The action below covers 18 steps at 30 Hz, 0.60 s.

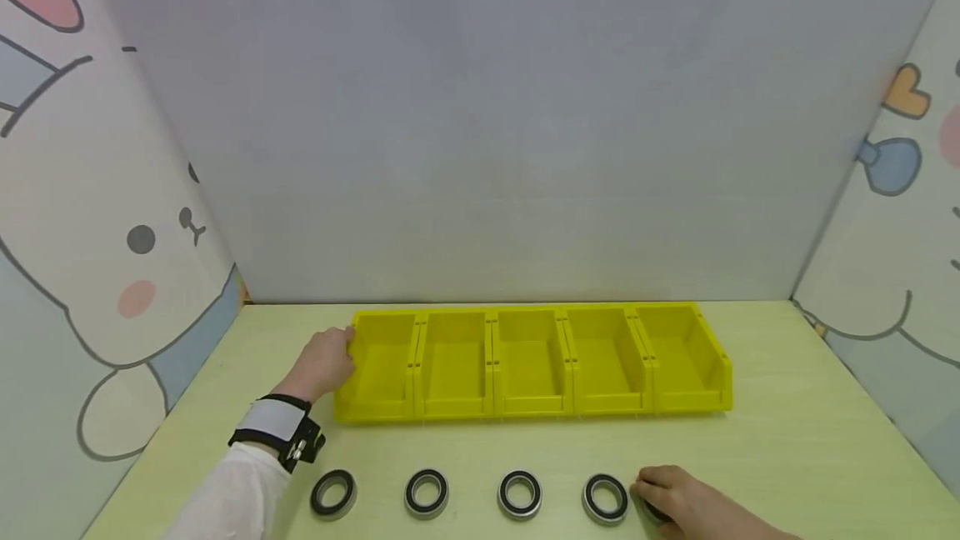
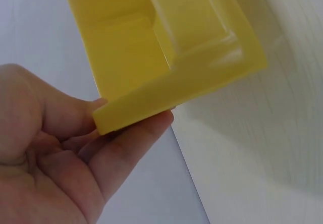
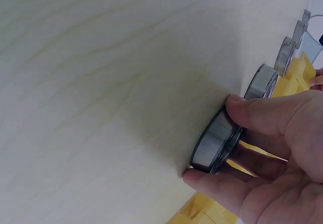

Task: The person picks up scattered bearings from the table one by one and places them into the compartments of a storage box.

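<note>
A row of joined yellow bins [image 1: 531, 407] stands towards the back of the table. My left hand [image 1: 324, 363] pinches the left side wall of the leftmost bin; in the left wrist view the thumb and fingers of that hand [image 2: 65, 148] lie on either side of the yellow rim [image 2: 136, 108]. At the right end of a row of ring-shaped bearings, my right hand [image 1: 693, 505] grips a bearing [image 3: 217, 141] by its outer edge, mostly covered in the head view. The right wrist view shows the hand's [image 3: 272, 148] thumb and fingers around it.
Several other bearings lie in a line in front of the bins, among them one at the far left [image 1: 333, 513] and one just left of my right hand [image 1: 592, 508]. A grey wall [image 1: 517, 148] rises behind the table, with cartoon-printed panels at both sides.
</note>
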Motion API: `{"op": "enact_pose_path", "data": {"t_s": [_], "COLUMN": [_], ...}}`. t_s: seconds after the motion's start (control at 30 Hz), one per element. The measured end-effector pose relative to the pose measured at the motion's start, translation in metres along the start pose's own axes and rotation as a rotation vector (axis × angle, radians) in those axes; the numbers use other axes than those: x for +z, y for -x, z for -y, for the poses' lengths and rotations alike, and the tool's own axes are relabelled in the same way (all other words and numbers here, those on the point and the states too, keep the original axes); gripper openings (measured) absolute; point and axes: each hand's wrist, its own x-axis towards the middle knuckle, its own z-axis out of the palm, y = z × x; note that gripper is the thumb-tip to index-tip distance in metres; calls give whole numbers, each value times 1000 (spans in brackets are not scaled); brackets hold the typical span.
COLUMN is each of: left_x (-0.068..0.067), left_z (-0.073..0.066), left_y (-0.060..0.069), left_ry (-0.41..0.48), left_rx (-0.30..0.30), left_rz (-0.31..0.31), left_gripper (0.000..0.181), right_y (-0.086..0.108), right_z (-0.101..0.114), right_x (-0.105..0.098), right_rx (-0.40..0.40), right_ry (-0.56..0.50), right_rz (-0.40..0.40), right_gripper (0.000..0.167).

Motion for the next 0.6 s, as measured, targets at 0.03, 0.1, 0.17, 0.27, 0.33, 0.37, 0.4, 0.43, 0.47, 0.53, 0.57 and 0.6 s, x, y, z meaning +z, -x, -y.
{"op": "enact_pose_path", "data": {"t_s": [0.03,0.1,0.17,0.27,0.33,0.37,0.4,0.43,0.47,0.53,0.57,0.6], "left_x": [0,0,0,-1,-2,-4,-5,-6,-7,-10,-11,-11], "left_z": [0,0,0,0,0,0,0,0,0,1,1,0], "left_y": [-1,-2,-2,-2,-2,-1,-1,-1,-1,-2,-3,-4], "left_ry": [-2,-1,4,12,15,14,9,4,0,-18,-29,-39], "left_rx": [1,-9,-12,-4,11,23,36,47,55,62,63,59], "left_rz": [-1,5,9,17,20,19,17,13,10,5,1,-2], "left_gripper": [46,47,48,48,47,47,47,47,46,44,43,39], "right_y": [0,-1,-2,-5,-6,-7,-8,-9,-10,-12,-14,-16], "right_z": [0,1,2,0,-4,-7,-10,-13,-17,-26,-30,-35], "right_x": [-2,-9,-19,-39,-56,-65,-74,-84,-94,-114,-123,-132], "right_rx": [-3,36,121,188,196,189,185,174,172,146,139,132], "right_ry": [-1,-28,-56,-37,-5,10,18,31,43,84,104,128], "right_rz": [2,39,99,131,107,91,76,61,48,17,7,-7], "right_gripper": [38,37,35,35,35,36,35,35,35,32,31,30]}}
